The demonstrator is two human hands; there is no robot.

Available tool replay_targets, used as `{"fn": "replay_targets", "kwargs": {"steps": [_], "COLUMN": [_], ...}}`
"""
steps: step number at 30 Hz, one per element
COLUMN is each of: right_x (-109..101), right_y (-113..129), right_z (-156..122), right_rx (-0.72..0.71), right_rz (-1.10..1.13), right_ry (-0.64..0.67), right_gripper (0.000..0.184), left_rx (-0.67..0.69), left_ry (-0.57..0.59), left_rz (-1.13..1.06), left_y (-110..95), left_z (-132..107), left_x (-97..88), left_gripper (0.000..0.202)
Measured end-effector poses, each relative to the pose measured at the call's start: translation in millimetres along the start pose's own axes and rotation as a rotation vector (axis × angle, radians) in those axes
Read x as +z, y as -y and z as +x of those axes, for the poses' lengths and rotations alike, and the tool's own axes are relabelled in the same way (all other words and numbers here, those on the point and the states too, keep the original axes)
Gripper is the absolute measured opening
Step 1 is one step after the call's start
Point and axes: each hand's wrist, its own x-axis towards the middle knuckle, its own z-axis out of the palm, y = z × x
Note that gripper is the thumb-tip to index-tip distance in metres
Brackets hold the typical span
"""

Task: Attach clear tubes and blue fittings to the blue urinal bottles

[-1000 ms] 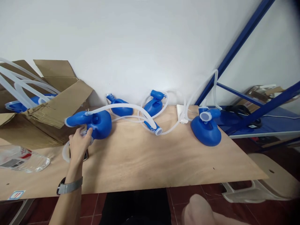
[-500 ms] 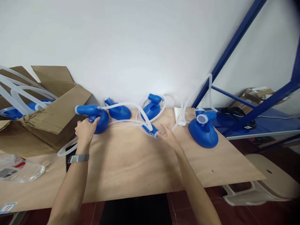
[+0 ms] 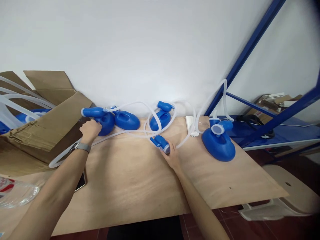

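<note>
My left hand (image 3: 90,130) is closed around the handle of a blue plastic urinal bottle (image 3: 106,124) beside the cardboard box. The bottle's neck points left, and its handle is hidden by my fingers. A long whitish tube (image 3: 140,104) arcs away from its cap to the right. My right hand (image 3: 172,156) grips a small blue cup-shaped end piece (image 3: 162,142) with a pale rim, low over the middle of the table. Just behind lie another blue bottle (image 3: 128,120) and a third blue bottle (image 3: 161,120), with tube loops around it.
An open cardboard box (image 3: 50,130) with tubes and blue bottles stands at left. Near it are a clear plastic bottle (image 3: 22,193) and a phone (image 3: 81,182). At right stand one more blue bottle (image 3: 218,145), a white power strip (image 3: 191,125), a blue metal shelf (image 3: 250,50) and a stool (image 3: 292,186).
My right hand has closed around the blue end piece, which has turned and come slightly nearer. My left hand has shifted slightly back with the bottle, and its tube loop has sagged.
</note>
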Motion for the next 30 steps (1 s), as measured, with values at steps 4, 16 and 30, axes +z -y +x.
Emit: {"fn": "replay_targets", "kwargs": {"steps": [4,16,30], "right_x": [-2.0,46.1,108.6], "right_y": [4.7,58.1,89.3], "right_z": [-3.1,5.8,27.5], "right_rx": [-0.084,-0.032,-0.251], "right_rz": [0.041,0.237,0.253], "right_ry": [0.019,-0.049,-0.032], "right_gripper": [0.055,0.05,0.071], "left_rx": [-0.055,0.713,0.496], "left_ry": [-0.136,-0.176,-0.169], "left_rz": [0.097,-0.039,-0.717], "left_y": [-9.3,6.9,-37.1], "left_z": [-13.1,-147.7,-138.3], "left_x": [9.6,95.8,175.5], "left_gripper": [0.062,0.05,0.089]}}
